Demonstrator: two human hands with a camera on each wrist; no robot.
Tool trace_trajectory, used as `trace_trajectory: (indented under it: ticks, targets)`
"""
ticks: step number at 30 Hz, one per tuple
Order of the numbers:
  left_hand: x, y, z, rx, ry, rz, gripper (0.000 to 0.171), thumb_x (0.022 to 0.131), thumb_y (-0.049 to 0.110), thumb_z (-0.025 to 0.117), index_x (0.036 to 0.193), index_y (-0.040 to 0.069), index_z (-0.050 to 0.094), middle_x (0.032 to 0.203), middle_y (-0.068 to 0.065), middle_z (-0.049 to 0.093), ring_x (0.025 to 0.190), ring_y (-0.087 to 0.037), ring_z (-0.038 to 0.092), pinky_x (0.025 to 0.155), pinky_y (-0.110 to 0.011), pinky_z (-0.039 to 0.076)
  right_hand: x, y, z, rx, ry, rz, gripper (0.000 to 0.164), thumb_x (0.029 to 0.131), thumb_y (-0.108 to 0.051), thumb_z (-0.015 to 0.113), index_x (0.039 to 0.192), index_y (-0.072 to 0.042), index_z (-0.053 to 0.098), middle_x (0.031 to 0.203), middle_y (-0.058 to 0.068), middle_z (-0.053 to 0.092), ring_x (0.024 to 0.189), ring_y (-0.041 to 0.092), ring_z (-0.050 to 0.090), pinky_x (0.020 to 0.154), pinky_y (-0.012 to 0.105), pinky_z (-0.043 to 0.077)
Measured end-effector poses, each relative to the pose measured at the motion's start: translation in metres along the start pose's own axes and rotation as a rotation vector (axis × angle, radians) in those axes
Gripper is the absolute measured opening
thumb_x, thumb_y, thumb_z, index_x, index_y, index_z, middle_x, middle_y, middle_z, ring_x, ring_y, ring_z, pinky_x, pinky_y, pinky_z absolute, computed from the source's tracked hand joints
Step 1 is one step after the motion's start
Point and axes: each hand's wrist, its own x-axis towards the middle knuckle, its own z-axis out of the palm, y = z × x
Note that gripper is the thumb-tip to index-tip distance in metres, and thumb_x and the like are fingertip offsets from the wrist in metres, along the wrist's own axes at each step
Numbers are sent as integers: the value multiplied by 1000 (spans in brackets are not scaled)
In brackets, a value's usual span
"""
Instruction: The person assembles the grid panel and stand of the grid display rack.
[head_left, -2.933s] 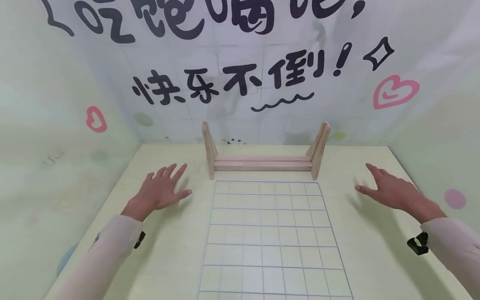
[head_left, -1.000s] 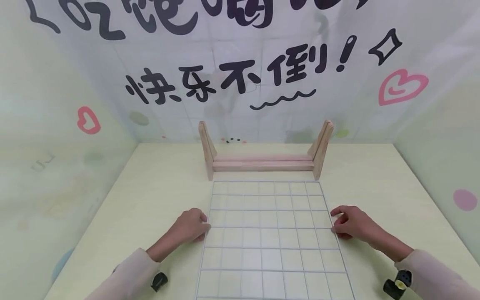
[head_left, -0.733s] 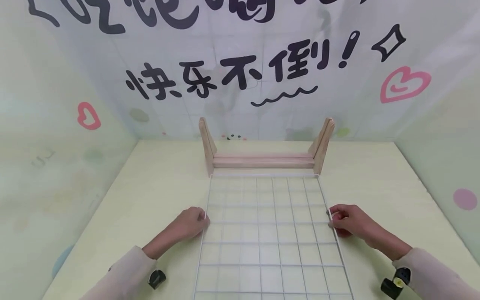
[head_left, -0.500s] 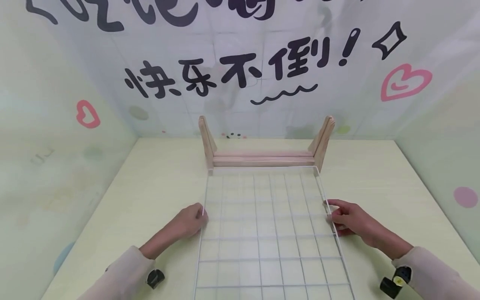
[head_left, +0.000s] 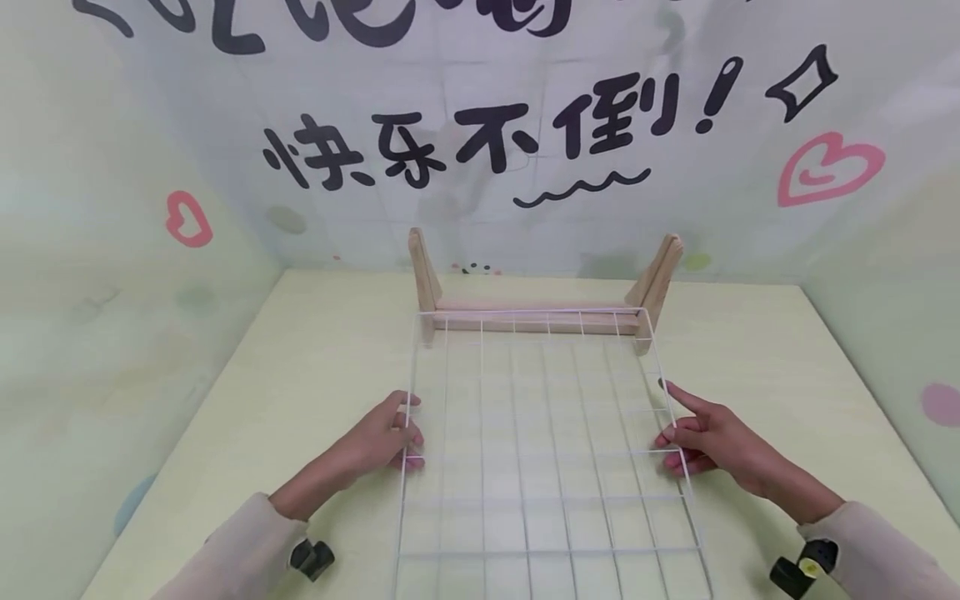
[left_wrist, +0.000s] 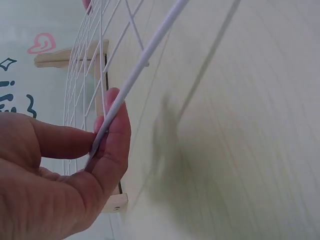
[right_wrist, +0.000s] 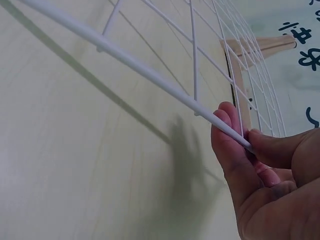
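Note:
A white wire grid panel [head_left: 523, 500] stretches between my two hands, its far end raised off the table. My left hand [head_left: 381, 442] pinches the panel's left edge wire between thumb and fingers, seen close up in the left wrist view. On the opposite edge, my right hand [head_left: 720, 437] grips the wire, its index finger pointing forward along it. Just past the panel stands a wooden stand [head_left: 540, 323] with two upright side pieces joined by crossbars. The panel's far edge overlaps the crossbars in the head view. Its near end runs out of the frame.
The pale wooden table [head_left: 315, 333] lies beneath, with shadows of the hands and wire on it. A printed cloth backdrop [head_left: 480, 225] with dark lettering and hearts rises behind and at both sides. A black wrist device [head_left: 311, 558] sits at the left cuff.
Both hands came in from the sides and took hold of the panel's edges. The panel has been lifted from the table, its far edge rising toward the stand, which has stayed put.

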Motion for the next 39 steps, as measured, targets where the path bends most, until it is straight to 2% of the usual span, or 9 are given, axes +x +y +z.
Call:
trace_trajectory:
  ticks: [8, 14, 19, 30, 33, 39]
  targets:
    - [-4, 7, -7, 4, -3, 71, 47, 100, -7, 40, 145, -4, 26, 95, -19, 59, 76, -24, 69, 68, -38, 58, 3, -9, 2, -19, 22, -20, 80, 101, -4, 54, 159, -14, -1, 103, 15, 73, 75, 17, 72, 69, 36, 61]
    - [-6, 16, -16, 6, -4, 127, 45, 103, -2, 39, 146, -2, 25, 96, -23, 60, 80, -27, 70, 68, -36, 57, 3, -18, 1, -52, 51, -54, 80, 101, -4, 54, 159, -15, 0, 104, 20, 72, 75, 17, 73, 69, 36, 61]
    - [-6, 23, -20, 3, 2, 167, 42, 104, -1, 39, 144, -1, 28, 95, -24, 60, 83, -33, 71, 69, -38, 58, 2, -25, -3, -60, 63, -95, 78, 101, -2, 51, 159, -16, 1, 103, 19, 72, 75, 17, 73, 69, 36, 61]
    - [-4, 32, -23, -26, 24, 182, 38, 104, -1, 39, 142, 2, 32, 90, -22, 60, 77, -27, 72, 66, -31, 57, 3, -29, -7, -107, 108, -186, 75, 101, 3, 49, 159, -12, 4, 102, 24, 70, 75, 17, 73, 68, 36, 61]
    - [-2, 37, -26, -22, 49, 187, 33, 104, -1, 40, 137, 1, 35, 89, -21, 60, 75, -25, 72, 64, -30, 56, 5, -33, -9, -107, 119, -214, 75, 101, 2, 50, 159, -14, 5, 100, 20, 72, 74, 18, 73, 68, 36, 61]
    - [2, 47, -26, -47, 67, 208, 20, 104, -2, 40, 124, 0, 37, 87, -19, 62, 72, -23, 72, 62, -28, 55, 7, -37, -15, -125, 159, -257, 74, 101, 0, 50, 159, -17, 8, 93, -1, 74, 72, 17, 73, 67, 33, 61]
